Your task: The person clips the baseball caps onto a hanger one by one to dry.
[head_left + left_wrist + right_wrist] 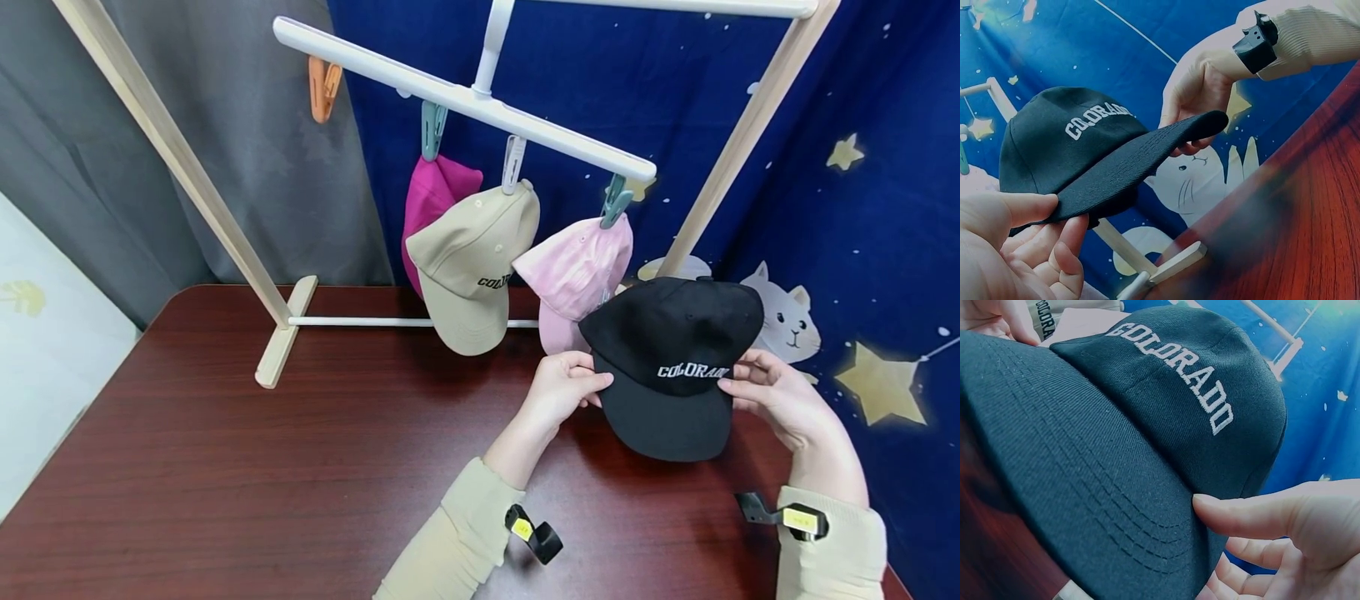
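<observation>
A black baseball cap (pixel 675 333) with white COLORADO lettering is held up over the right side of the table, its brim toward me. My left hand (pixel 558 385) pinches the left edge where brim meets crown, thumb on top. On the opposite edge my right hand (pixel 780 396) grips the cap the same way; its thumb presses beside the brim seam in the right wrist view. Just behind hangs a pink cap (pixel 577 267), clipped by a green clothespin (pixel 615 202). A beige cap (pixel 480 267) hangs from a white clothespin (pixel 513 165), and a magenta cap (pixel 431 196) from another green clothespin (pixel 432 129).
The white hanging bar (pixel 465 98) slants down to the right, with an orange clothespin (pixel 324 87) near its left end. Wooden posts (pixel 187 175) stand at both sides, joined low down by a white rod (pixel 360 322). A dark red table (pixel 262 483) lies below.
</observation>
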A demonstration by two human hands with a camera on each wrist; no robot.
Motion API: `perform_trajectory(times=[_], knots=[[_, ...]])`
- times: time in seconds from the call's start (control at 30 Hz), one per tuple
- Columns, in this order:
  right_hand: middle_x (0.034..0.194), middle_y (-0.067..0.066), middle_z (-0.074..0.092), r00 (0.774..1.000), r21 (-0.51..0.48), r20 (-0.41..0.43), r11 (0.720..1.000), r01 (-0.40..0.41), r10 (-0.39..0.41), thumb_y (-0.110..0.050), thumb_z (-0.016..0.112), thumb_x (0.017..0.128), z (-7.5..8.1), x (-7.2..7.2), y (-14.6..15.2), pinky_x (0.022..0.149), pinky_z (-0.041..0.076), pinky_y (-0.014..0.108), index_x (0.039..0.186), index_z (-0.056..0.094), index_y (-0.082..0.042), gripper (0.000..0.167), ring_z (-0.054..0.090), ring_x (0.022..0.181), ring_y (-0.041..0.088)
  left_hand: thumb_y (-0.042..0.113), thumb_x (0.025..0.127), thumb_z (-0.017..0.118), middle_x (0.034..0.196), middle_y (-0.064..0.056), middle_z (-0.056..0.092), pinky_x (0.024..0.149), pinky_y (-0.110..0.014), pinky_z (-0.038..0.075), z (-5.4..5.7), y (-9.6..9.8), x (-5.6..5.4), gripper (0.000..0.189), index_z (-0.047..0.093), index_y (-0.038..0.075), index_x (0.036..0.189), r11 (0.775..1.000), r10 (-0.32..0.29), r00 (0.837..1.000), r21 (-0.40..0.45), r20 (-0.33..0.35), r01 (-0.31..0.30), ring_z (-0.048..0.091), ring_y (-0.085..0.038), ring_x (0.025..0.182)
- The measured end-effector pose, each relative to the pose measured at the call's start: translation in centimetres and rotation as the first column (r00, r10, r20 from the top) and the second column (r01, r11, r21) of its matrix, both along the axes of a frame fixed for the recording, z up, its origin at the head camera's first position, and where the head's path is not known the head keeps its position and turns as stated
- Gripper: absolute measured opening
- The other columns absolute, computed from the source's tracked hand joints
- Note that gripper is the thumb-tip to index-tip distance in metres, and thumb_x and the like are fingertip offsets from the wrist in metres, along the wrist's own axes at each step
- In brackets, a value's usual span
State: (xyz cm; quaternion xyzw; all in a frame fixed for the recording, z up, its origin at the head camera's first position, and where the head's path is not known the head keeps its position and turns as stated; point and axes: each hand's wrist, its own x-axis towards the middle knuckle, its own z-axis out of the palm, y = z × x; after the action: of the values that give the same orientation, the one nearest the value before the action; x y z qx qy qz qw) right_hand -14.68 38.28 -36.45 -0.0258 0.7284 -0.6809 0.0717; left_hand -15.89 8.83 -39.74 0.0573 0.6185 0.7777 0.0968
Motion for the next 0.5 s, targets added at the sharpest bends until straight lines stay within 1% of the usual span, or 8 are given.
perform_trajectory(times=[0.17,0.27,0.4,0.5], knots=[[0.09,-0.004,0.058,1.0,0.025,-0.006,0.999,0.029,-0.029,0.006,0.059,0.09,0.23,0.04,-0.28,0.065,0.051,0.022,0.105,0.051,-0.018,0.029,0.059,0.076,0.008,-0.003,0.081,0.071,0.069,-0.013,0.067,0.049,-0.021,0.038,0.14,-0.14,-0.03,0.009,0.064,-0.006,0.086,1.0,-0.004,1.0,0.006,-0.007,0.004,0.055,-0.01,0.046],[0.089,-0.005,0.057,0.999,0.027,-0.011,0.999,0.045,-0.045,0.007,0.059,0.09,0.34,0.11,-0.44,0.065,0.05,0.022,0.107,0.048,-0.016,0.03,0.058,0.076,0.008,-0.003,0.081,0.07,0.067,-0.009,0.066,0.05,-0.021,0.039,0.23,-0.27,-0.03,0.008,0.063,-0.006,0.085,1.0,-0.009,1.0,0.009,-0.008,0.009,0.055,-0.01,0.046],[0.089,-0.006,0.058,0.998,0.03,-0.028,0.998,0.049,-0.048,0.007,0.059,0.09,0.4,0.16,-0.53,0.064,0.05,0.021,0.109,0.046,-0.015,0.031,0.059,0.076,0.007,-0.003,0.081,0.07,0.063,-0.004,0.063,0.05,-0.021,0.039,0.39,-0.45,-0.06,0.008,0.062,-0.004,0.08,1.0,-0.011,1.0,0.003,-0.017,0.011,0.056,-0.012,0.047],[0.089,-0.006,0.06,0.998,0.033,-0.043,0.999,0.039,-0.038,0.007,0.058,0.091,0.44,0.21,-0.61,0.065,0.051,0.021,0.109,0.046,-0.014,0.031,0.059,0.076,0.007,-0.003,0.082,0.07,0.062,-0.003,0.063,0.05,-0.022,0.038,0.56,-0.66,-0.11,0.009,0.061,-0.002,0.078,1.0,-0.013,0.999,-0.009,-0.031,0.013,0.056,-0.013,0.047]])
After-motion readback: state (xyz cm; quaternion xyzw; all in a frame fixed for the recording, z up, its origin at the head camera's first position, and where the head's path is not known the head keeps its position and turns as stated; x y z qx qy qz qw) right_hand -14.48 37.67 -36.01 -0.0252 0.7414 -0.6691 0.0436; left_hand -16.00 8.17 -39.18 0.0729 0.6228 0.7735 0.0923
